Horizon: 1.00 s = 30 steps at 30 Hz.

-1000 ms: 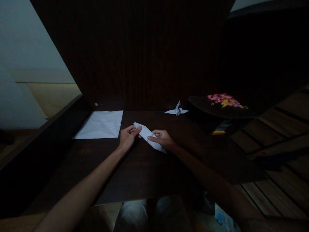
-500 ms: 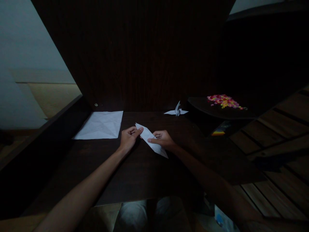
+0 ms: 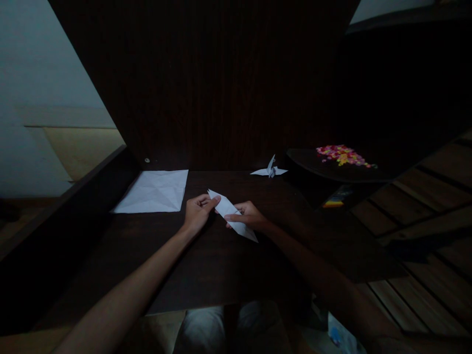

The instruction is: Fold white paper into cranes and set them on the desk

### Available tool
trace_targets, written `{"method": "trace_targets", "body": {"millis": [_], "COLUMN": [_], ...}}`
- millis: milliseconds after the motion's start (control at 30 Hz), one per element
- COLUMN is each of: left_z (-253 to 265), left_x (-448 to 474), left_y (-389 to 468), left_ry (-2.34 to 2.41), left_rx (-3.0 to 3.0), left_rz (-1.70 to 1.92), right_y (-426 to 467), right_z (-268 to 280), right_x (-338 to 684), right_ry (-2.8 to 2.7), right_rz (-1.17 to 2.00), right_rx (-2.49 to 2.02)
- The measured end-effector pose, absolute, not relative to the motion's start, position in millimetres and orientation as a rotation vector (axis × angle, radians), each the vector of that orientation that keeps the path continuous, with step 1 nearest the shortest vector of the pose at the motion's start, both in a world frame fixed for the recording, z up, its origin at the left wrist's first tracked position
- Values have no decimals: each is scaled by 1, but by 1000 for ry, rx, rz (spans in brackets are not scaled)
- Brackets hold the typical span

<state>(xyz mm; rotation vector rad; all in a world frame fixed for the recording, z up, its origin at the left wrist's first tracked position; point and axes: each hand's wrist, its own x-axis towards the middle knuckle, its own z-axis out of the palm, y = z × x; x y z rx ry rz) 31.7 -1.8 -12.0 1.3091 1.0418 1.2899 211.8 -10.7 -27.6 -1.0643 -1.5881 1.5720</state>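
Note:
A folded piece of white paper [image 3: 233,214], long and pointed at both ends, is held above the dark table. My left hand [image 3: 199,211] pinches its upper left end, thumb on top and fingers behind. Around its middle right edge closes my right hand [image 3: 250,216], the thumb lying flat across the front and a fingertip showing below. Most fingers of both hands are hidden behind the paper. On the table to the left lies a creased white sheet [image 3: 155,191]. A finished white paper crane [image 3: 271,171] stands at the back, right of the hands.
A dark panel [image 3: 221,88] rises behind the tabletop [image 3: 199,275], and a raised side board [image 3: 73,201] borders it on the left. At right, a rounded shelf [image 3: 309,162] bears a heap of small colourful pieces [image 3: 344,155]. Wooden slats [image 3: 427,211] show beyond.
The folded paper has shifted very slightly right and down with both hands. My right thumb has slid a little left across it, and a right fingertip now shows below.

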Motion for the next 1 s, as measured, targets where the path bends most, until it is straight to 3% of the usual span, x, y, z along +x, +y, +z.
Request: {"method": "trace_targets", "body": {"millis": [733,1000], "left_z": [-11,-14], "left_x": [28,25], "left_y": [2,10], "left_ry": [1025,1099], "left_rx": [1205,884], "left_rz": [1294,1463], "right_y": [-12,-3], "right_z": [-17,-18], "right_x": [210,217], "right_ry": [-1391,-1189], "right_rz": [1750,1840], "right_rx": [-1060,-862]}}
